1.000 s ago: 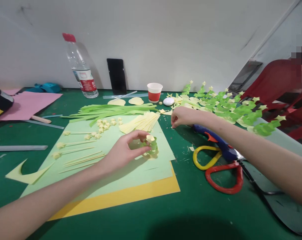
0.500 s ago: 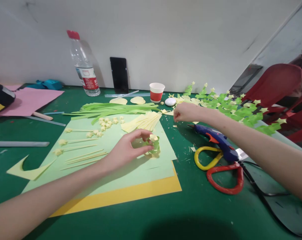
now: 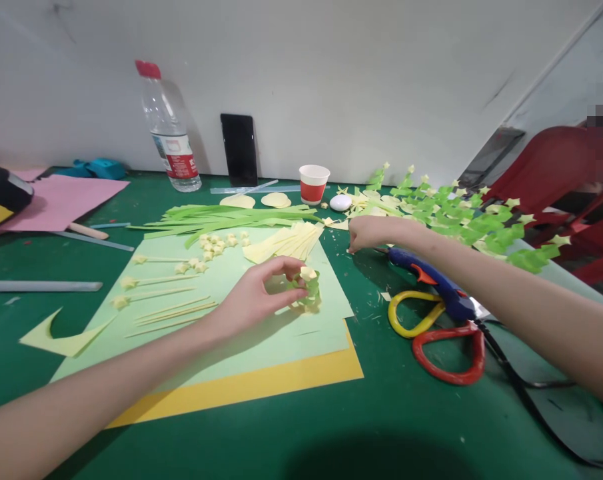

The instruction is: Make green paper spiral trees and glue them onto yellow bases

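Note:
My left hand (image 3: 261,293) pinches a small paper flower (image 3: 308,285) between thumb and fingers, its pale yellow star on top and curled green paper below. It is held over light green sheets (image 3: 251,357). My right hand (image 3: 371,233) is closed, fingertips down at the table beside a tiny pale paper scrap; whether they grip it I cannot make out. Just beneath the right forearm lies a blue glue gun (image 3: 426,273), its nozzle close to those fingers. Yellow strips (image 3: 284,243), folded paper stars (image 3: 214,247) and star-tipped sticks (image 3: 158,281) lie left of the hands.
Scissors (image 3: 448,357) with red and yellow handles lie by the glue gun's black cable (image 3: 521,393). Along the wall stand a water bottle (image 3: 174,147), a phone (image 3: 239,150) and a paper cup (image 3: 314,185). Finished paper stems (image 3: 491,223) fill the right back.
My right hand has come down slightly, bringing its fingertips to the small scrap on the table. My left hand keeps the paper flower in nearly the same place.

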### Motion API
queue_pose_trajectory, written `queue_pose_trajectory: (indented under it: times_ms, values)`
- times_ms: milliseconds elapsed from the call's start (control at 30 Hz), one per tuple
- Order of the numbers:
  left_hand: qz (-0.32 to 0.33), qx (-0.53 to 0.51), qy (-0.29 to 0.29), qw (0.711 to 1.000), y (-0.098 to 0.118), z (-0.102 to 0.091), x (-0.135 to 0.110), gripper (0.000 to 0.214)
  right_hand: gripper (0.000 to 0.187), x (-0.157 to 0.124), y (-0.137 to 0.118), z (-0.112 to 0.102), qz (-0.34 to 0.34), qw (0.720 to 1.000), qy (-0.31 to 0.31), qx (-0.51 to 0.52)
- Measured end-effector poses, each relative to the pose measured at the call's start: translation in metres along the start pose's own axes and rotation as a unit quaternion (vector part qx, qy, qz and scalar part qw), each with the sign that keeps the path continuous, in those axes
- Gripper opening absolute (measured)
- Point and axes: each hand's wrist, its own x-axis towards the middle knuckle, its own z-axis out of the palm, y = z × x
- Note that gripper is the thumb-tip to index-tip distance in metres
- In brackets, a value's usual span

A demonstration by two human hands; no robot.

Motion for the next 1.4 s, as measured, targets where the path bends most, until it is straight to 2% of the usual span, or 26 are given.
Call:
queue_pose_trajectory:
  times_ms: [233, 700, 767, 900, 1000, 1100, 1233, 1400]
  values:
    - [0.016, -0.009, -0.007, 1.000, 0.000, -0.001, 0.002, 0.016, 0.025, -0.004, -0.006, 0.003, 0.034, 0.999, -0.022, 0.021]
    - [0.012, -0.015, -0.016, 1.000, -0.002, -0.001, 0.001, 0.014, 0.024, -0.004, -0.005, 0.008, 0.058, 0.998, 0.001, 0.033]
    - [0.019, -0.012, -0.019, 1.000, -0.003, -0.001, 0.002, 0.015, 0.023, -0.006, 0.001, 0.001, 0.082, 0.996, 0.026, 0.024]
    - [0.034, -0.016, -0.025, 0.999, -0.005, -0.002, 0.003, 0.018, 0.026, -0.009, 0.022, -0.016, 0.155, 0.981, 0.117, -0.006]
    - [0.031, -0.010, -0.017, 0.999, -0.005, -0.002, 0.003, 0.017, 0.025, -0.008, 0.036, -0.019, 0.187, 0.969, 0.160, -0.023]
    - [0.023, -0.014, -0.014, 1.000, -0.005, -0.001, 0.002, 0.016, 0.024, -0.007, 0.042, -0.013, 0.159, 0.973, 0.167, -0.025]
    - [0.029, -0.018, -0.015, 0.999, -0.004, -0.001, 0.002, 0.015, 0.024, -0.008, 0.035, -0.004, 0.075, 0.984, 0.160, -0.025]
    - [0.019, -0.040, -0.015, 0.999, -0.001, 0.000, 0.002, 0.016, 0.018, -0.013, 0.013, 0.005, -0.018, 0.996, 0.082, -0.022]
